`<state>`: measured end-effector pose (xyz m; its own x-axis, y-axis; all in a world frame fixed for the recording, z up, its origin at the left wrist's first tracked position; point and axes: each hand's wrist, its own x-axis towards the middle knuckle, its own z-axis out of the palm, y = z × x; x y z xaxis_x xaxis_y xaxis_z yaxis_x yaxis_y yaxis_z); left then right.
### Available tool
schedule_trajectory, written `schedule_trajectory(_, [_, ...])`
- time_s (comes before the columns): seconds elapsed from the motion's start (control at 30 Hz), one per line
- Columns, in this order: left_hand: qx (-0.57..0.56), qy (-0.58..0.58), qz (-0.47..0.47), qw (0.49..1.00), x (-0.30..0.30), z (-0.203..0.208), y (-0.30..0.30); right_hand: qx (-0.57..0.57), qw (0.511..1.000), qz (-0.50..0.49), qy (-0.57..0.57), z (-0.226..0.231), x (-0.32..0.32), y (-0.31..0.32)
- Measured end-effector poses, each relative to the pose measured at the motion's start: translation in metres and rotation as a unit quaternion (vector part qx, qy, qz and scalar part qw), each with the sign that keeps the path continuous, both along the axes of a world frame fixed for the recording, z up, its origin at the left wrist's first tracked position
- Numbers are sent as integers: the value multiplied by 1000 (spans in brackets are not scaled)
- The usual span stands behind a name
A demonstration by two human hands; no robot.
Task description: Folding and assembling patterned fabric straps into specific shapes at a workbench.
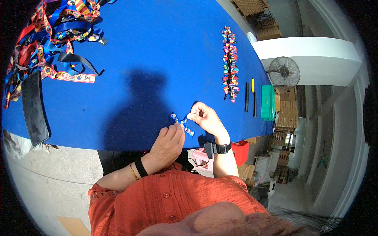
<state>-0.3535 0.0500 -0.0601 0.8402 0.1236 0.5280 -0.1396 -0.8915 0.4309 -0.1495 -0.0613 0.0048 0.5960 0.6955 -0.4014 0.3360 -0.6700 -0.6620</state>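
Near the front edge of the blue table, a small patterned blue ribbon [189, 131] is held between my two hands. It looks folded or knotted in the middle, with short ends sticking out on both sides. My left hand [168, 142] pinches it from below, its fingertips closed at the middle. With thumb and forefinger together, my right hand [206, 120] grips a dark strand of the same ribbon, above and to the right. The fingers partly cover the knot.
Colourful ribbons [59, 43] lie heaped at the far left, beside a black flat device [34, 108]. Small ribbon bows [230, 65] form a row at the right. Beyond them are a black bar [247, 96], a yellow-and-black tool [254, 96] and a green box [267, 103].
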Motion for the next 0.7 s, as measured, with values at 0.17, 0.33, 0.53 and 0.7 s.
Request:
schedule_trajectory(0.17, [7,6,4,1000,0,1,-2,-7,1000,4,-3,2,0,-1])
schedule_trajectory(0.33, [6,11,5,1000,0,3,-2,-15,1000,4,1,4,-2,1])
schedule_trajectory(0.53, [5,19,15,1000,2,4,-5,10,1000,-1,-8,3,-2,1])
schedule_trajectory(0.7, [-6,16,27,999,3,7,-8,-4,1000,21,-20,4,0,1])
